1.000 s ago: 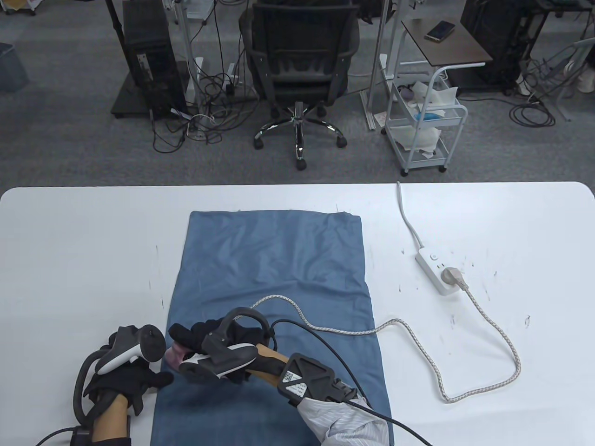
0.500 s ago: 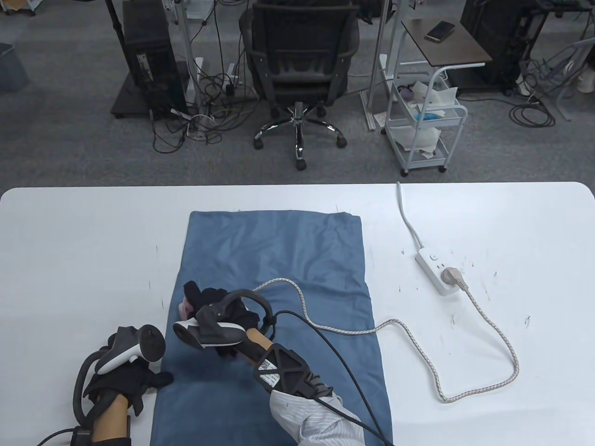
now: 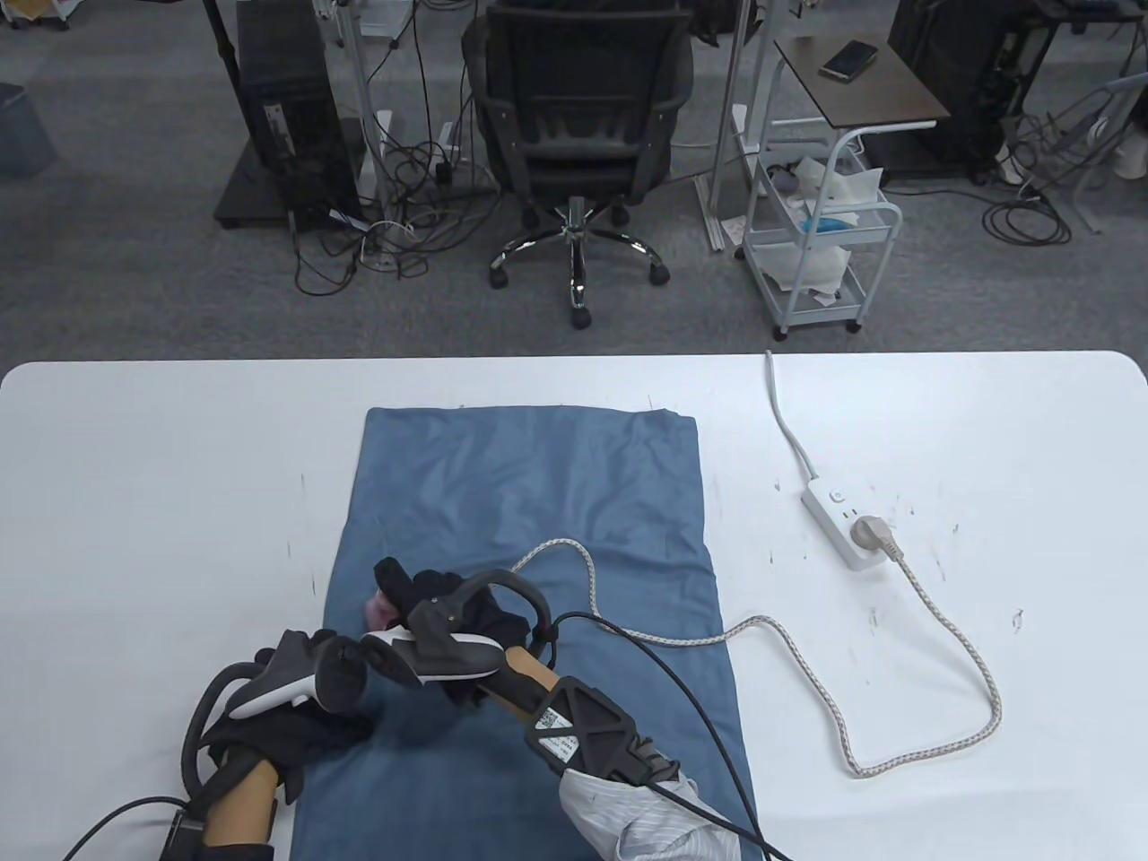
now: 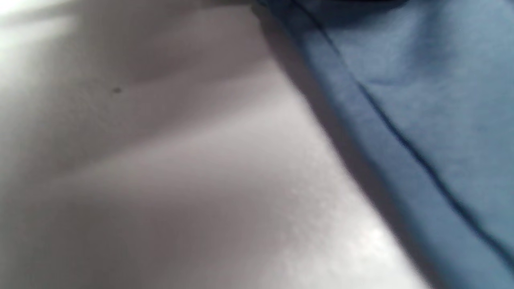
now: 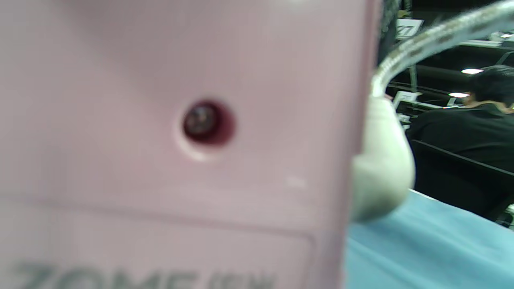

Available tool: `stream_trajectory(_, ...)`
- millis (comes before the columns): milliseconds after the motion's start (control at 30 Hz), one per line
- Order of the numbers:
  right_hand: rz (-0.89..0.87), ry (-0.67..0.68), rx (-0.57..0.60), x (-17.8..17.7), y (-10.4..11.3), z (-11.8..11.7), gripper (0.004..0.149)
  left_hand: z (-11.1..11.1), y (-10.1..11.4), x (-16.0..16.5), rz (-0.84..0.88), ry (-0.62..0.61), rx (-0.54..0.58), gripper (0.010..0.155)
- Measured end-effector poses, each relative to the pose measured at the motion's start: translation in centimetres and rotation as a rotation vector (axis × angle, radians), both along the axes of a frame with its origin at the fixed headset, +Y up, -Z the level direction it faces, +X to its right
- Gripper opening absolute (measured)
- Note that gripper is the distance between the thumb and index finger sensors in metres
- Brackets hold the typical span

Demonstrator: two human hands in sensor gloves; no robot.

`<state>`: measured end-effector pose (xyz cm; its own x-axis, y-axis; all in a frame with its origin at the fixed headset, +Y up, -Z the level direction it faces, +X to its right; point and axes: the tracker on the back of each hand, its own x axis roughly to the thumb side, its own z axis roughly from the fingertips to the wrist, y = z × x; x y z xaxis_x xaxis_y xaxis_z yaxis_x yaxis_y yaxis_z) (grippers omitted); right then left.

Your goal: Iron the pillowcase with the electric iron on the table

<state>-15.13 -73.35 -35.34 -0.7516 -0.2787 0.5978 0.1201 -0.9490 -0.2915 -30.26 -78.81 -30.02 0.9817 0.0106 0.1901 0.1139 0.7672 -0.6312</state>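
A blue pillowcase (image 3: pixel 529 484) lies flat and lengthwise on the white table (image 3: pixel 134 502), with creases across its middle. My right hand (image 3: pixel 408 596) grips a pink iron (image 3: pixel 381 612) over the near left part of the cloth; the hand and its tracker hide most of the iron. In the right wrist view the iron's pink body (image 5: pixel 180 120) fills the frame, with its cord (image 5: pixel 421 44) beside it. My left hand (image 3: pixel 309 735) rests with relaxed fingers on the pillowcase's near left edge (image 4: pixel 421 100), holding nothing.
The iron's braided cord (image 3: pixel 789 646) loops over the table to a plug (image 3: pixel 874 535) in a white power strip (image 3: pixel 843 520) at the right. Beyond the far edge stand an office chair (image 3: pixel 578 134) and a white cart (image 3: pixel 821 242).
My right hand slid the iron away from me along the cloth's left side, then slightly right. My left hand shifted right from the bare table onto the pillowcase's edge.
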Motion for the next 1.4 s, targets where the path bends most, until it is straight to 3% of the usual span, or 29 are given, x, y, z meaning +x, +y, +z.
stream_trajectory(200, 0.107, -0.139, 0.128, 4.1, -0.2, -1.8, 0.069, -0.1, 0.0, -0.1, 0.010, 0.001, -0.007, 0.093)
stream_trajectory(533, 0.134, -0.125, 0.121, 10.5, -0.2, -0.3, 0.069, 0.0, 0.0, -0.2, 0.001, 0.006, -0.008, 0.093)
stream_trajectory(767, 0.169, -0.308, 0.112, 15.6, -0.5, -2.0, 0.069, 0.0, 0.0, -0.2, 0.013, 0.013, -0.014, 0.093)
stream_trajectory(1000, 0.205, -0.201, 0.089, 18.2, -0.1, 0.6, 0.063, 0.0, 0.1, -0.2, 0.012, 0.014, -0.015, 0.093)
stream_trajectory(1233, 0.231, -0.419, 0.093, 22.9, -0.2, 0.2, 0.064, 0.0, 0.1, -0.2, 0.008, 0.017, -0.015, 0.092)
stream_trajectory(1400, 0.236, -0.492, 0.107, 25.9, -0.3, 0.9, 0.066, 0.0, 0.0, -0.3, 0.016, 0.015, -0.021, 0.092)
